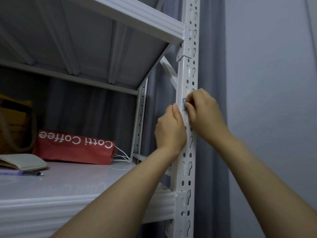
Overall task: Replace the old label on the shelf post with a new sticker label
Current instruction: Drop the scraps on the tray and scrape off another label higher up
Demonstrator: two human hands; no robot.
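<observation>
The white perforated shelf post stood at the right end of the shelving, in front of a grey curtain. The label sat on the front face of the post, about midway between the upper shelf and the lower shelf. Only a small white patch of it with a blue mark showed above the fingers. Whether it was the old label or the new one could not be told.

The left hand gripped the post from the left just below the label, its thumb lying upright along the post's front edge. The right hand came in from the right with its fingers curled, and the fingertips pinched at the lower edge of the label. The two hands were close together, almost touching across the post.

On the lower shelf, to the left, a red paper bag printed "Cotti Coffee" lay on its side, its white string handles towards the post. Nearer and further left lay an open notebook with a pen just in front of it. A brown bag stood at the far left.
</observation>
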